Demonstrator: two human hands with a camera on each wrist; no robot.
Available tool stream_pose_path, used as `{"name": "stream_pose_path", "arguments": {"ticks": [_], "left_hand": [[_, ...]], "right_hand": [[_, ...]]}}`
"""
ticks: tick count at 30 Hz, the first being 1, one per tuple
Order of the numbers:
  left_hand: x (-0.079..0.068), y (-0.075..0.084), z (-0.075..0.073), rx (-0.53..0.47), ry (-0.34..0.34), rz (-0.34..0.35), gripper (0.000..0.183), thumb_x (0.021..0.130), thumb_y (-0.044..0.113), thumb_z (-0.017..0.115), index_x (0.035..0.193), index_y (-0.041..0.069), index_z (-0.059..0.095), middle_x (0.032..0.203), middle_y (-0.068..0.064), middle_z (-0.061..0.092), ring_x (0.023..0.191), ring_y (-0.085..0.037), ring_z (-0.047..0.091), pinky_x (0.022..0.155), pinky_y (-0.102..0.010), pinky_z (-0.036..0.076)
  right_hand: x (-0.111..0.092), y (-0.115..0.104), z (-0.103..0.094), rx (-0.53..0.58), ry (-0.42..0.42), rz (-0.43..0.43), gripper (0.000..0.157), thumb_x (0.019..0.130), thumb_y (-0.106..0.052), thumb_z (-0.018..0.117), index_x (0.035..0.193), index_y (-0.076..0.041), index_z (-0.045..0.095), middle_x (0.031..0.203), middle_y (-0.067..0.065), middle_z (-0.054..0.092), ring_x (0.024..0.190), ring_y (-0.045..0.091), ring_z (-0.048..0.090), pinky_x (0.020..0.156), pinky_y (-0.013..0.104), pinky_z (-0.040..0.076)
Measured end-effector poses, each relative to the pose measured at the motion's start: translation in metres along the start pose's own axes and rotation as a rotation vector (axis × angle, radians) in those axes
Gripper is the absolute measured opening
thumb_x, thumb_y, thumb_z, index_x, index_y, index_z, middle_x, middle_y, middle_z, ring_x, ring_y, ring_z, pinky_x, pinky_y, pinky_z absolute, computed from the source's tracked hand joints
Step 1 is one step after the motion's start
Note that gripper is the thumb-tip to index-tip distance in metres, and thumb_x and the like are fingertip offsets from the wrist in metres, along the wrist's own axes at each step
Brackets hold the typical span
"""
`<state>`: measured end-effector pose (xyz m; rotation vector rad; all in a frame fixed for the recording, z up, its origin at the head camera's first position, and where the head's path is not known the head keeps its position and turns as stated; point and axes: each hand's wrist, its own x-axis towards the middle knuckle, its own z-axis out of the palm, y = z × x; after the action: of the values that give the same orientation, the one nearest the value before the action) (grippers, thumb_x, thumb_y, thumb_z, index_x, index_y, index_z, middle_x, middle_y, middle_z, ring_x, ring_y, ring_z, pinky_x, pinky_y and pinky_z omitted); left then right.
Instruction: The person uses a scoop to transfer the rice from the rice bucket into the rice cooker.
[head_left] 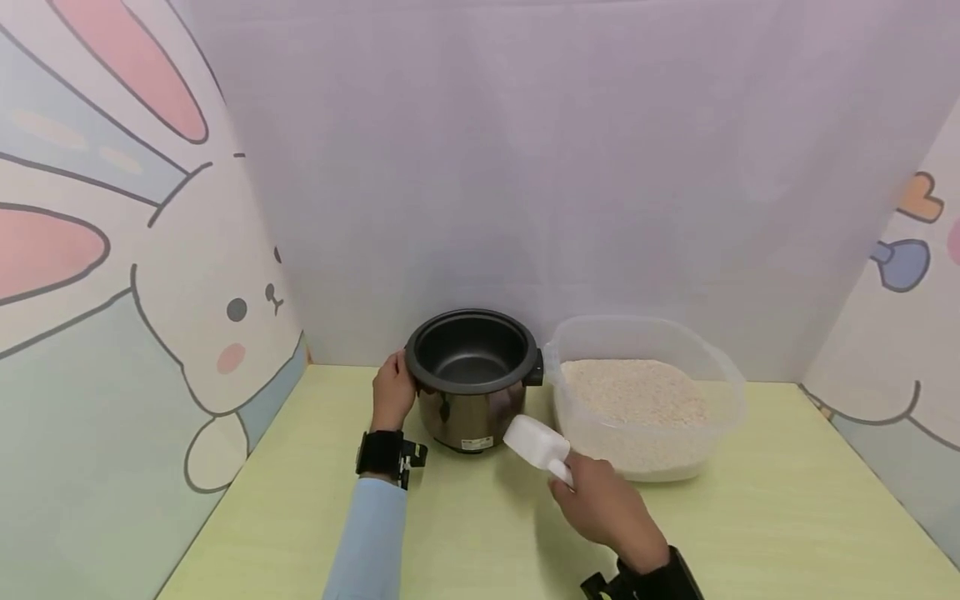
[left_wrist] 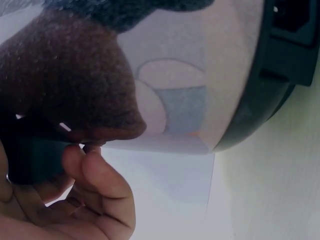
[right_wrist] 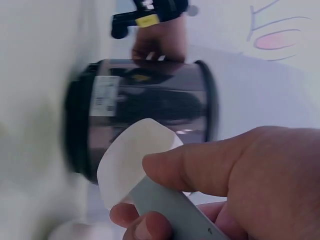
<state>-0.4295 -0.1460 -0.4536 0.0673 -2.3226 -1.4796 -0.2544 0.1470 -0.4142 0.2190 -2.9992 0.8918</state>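
- White scoop (head_left: 536, 442): held above the table (head_left: 795, 500), on the near side of the gap between pot and container; its hollow cannot be made out, so whether it carries grain I cannot tell.
- Right hand (head_left: 606, 508): grips the scoop's handle, thumb along one face, fingers curled beneath and partly hidden; its wristband is cut off by the head view's lower edge.
- Dark pot (head_left: 461, 414): upright, lidless, its inner floor partly visible; the label (head_left: 477, 444) is too small to read.
- Left hand (head_left: 393, 393): at the pot's left side, fingers curled about the handle there, which the hand mostly hides in the head view.
- Clear container (head_left: 731, 400): right of the pot, close to its right handle, holding pale grain (head_left: 637, 390).
- Grey backdrop (head_left: 525, 167): behind both vessels.
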Motion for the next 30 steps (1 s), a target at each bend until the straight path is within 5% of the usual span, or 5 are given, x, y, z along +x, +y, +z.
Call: {"name": "stream_pose_path", "arguments": {"ticks": [13,23,30], "left_hand": [[-0.002,0.001,0.004,-0.032,-0.011,-0.008,0.051,0.114,0.032,0.033,0.136,-0.007,0.058,0.125,-0.029,0.063,0.113,-0.043,0.06,0.096,-0.055,0.047],[-0.003,0.0,0.003,-0.008,-0.017,0.001,0.051,0.114,0.031,0.033,0.135,-0.006,0.059,0.126,-0.029,0.063,0.114,-0.044,0.061,0.097,-0.056,0.046],[-0.001,0.002,-0.002,0.018,-0.036,0.019,0.048,0.114,0.026,0.032,0.137,-0.007,0.057,0.126,-0.03,0.063,0.114,-0.045,0.061,0.097,-0.056,0.046]], "right_hand": [[-0.014,-0.015,-0.044,0.049,0.098,-0.115,0.015,0.105,-0.023,0.06,0.099,-0.01,0.058,0.067,-0.003,0.047,0.056,0.012,0.043,0.054,0.03,0.038],[0.024,0.001,-0.054,-0.052,0.26,-0.233,0.02,0.109,-0.02,0.051,0.111,0.0,0.052,0.068,0.003,0.047,0.057,0.018,0.045,0.052,0.035,0.037],[0.052,0.024,-0.075,-0.113,0.215,-0.213,0.031,0.111,-0.023,0.046,0.121,0.006,0.05,0.069,0.006,0.049,0.057,0.021,0.048,0.052,0.037,0.038]]}}
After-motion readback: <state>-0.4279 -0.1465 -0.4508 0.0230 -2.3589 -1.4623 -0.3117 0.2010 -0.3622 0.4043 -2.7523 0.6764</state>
